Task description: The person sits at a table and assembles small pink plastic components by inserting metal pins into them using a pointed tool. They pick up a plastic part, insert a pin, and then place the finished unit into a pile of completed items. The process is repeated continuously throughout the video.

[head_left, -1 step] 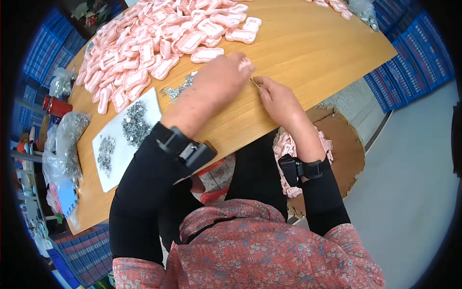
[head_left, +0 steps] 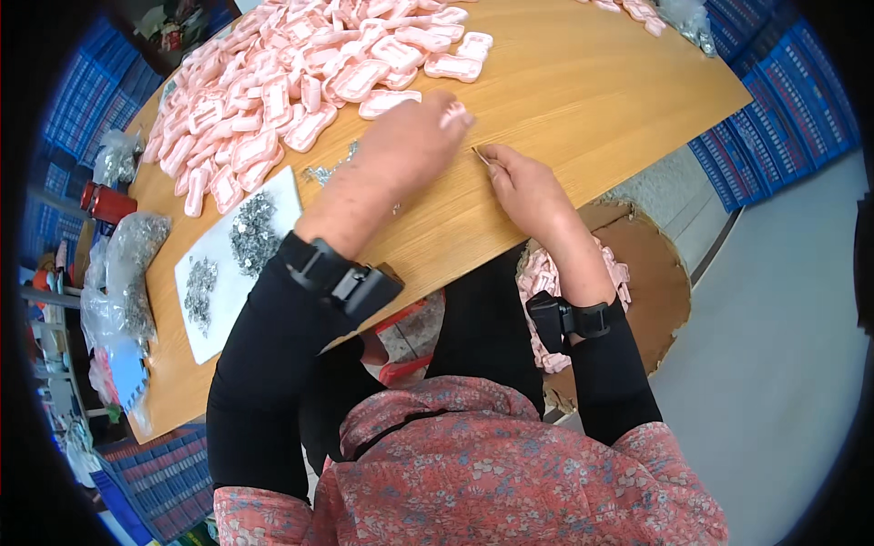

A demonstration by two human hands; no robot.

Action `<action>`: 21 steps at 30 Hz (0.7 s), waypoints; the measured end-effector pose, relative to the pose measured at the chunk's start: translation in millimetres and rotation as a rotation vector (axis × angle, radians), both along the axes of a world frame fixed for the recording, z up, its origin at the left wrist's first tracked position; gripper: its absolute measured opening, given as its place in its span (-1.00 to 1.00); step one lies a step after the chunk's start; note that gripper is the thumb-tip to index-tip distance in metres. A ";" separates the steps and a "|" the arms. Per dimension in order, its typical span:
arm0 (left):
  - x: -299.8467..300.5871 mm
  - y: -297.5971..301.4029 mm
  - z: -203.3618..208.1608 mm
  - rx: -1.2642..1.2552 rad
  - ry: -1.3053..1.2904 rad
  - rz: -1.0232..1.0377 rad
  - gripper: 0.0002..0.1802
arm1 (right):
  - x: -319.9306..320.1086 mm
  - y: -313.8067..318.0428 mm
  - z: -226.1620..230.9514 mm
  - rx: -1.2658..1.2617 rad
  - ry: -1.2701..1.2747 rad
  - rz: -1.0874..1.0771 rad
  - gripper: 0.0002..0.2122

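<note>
My left hand (head_left: 408,141) is closed round a pink plastic piece (head_left: 452,113), of which only a small part shows past the fingers. Just right of it my right hand (head_left: 530,189) pinches a thin, slender tool (head_left: 482,156) whose tip points toward the left hand; its kind is too small to tell. A short gap separates the two hands above the table's near edge. Small silvery metal parts (head_left: 330,169) lie scattered beside the left wrist. Beyond them spreads a large heap of pink plastic pieces (head_left: 299,91), oblong and hollowed.
A white board (head_left: 223,308) carries two piles of metal parts (head_left: 258,235). Bags of parts (head_left: 146,264) and a red jar (head_left: 107,202) stand at the left. Below the wooden table (head_left: 601,100), a round cardboard container (head_left: 651,273) holds more pink pieces. Blue racks (head_left: 774,118) stand right.
My left hand has shifted slightly left with the pink plastic piece, widening the gap to the right hand. The right hand and its thin tool stay nearly in place.
</note>
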State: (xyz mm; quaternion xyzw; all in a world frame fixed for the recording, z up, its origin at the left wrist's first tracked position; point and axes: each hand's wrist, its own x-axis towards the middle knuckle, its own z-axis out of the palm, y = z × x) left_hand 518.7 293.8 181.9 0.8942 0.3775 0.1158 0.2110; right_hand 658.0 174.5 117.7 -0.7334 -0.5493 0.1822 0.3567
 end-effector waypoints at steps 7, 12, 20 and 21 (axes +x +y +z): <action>-24.1 9.0 -0.9 -0.058 -0.383 0.115 -0.42 | 11.2 1.7 -14.3 0.029 0.387 -0.008 -0.73; 2.7 -14.4 -34.4 0.377 -0.029 -0.130 -0.52 | 11.5 -3.3 -11.2 0.089 0.704 -0.062 -0.75; 0.8 -1.0 -21.6 0.215 -0.211 -0.054 -0.48 | 12.3 -6.7 -7.1 0.117 0.735 -0.035 -0.75; -1.7 3.3 -24.7 0.191 -0.268 -0.041 -0.47 | 11.1 -6.6 -6.0 0.113 0.744 -0.039 -0.75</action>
